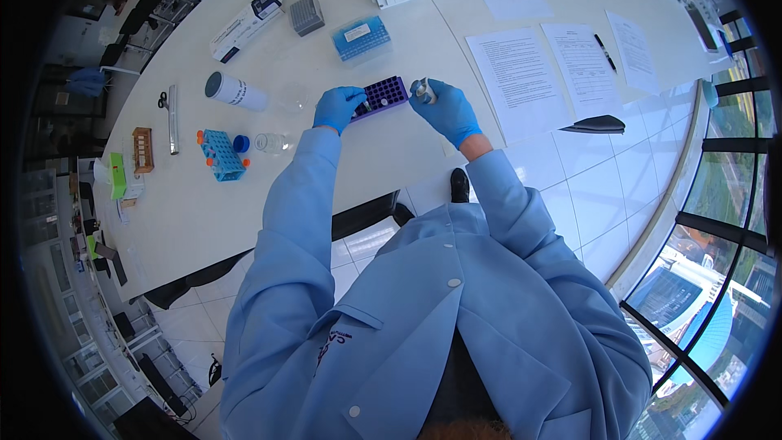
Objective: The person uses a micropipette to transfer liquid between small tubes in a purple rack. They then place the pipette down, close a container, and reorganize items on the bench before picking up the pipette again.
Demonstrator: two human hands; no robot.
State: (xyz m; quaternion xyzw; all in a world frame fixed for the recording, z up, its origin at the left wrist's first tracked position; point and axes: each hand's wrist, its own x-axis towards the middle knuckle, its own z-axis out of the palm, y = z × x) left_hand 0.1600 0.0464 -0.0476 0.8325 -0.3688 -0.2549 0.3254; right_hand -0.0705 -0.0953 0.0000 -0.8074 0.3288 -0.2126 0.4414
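In a blue glove, my left hand (pixel 339 107) is at the left end of a purple tube rack (pixel 390 90), its fingertips on a small tube with a greenish part. Another small pale tube (pixel 383 102) stands in that rack. My right hand (pixel 449 111), gloved too, is closed around a small whitish object (pixel 424 91), perhaps a bottle or the end of a pipette, just right of the rack; most of it is hidden by the fingers. Beyond the rack sits a blue pipette-tip box (pixel 361 40) with a clear base. An open glass bottle (pixel 271 143) lies or stands left of my left sleeve.
A blue rack with orange-capped tubes (pixel 225 156), a blue cap (pixel 241 144), a white cylinder (pixel 235 91), scissors (pixel 163 99) and a wooden rack (pixel 143 150) are at left. A grey rack (pixel 306 14) and a long box (pixel 247 24) lie beyond. Printed sheets (pixel 519 82) and a pen (pixel 605 52) lie right.
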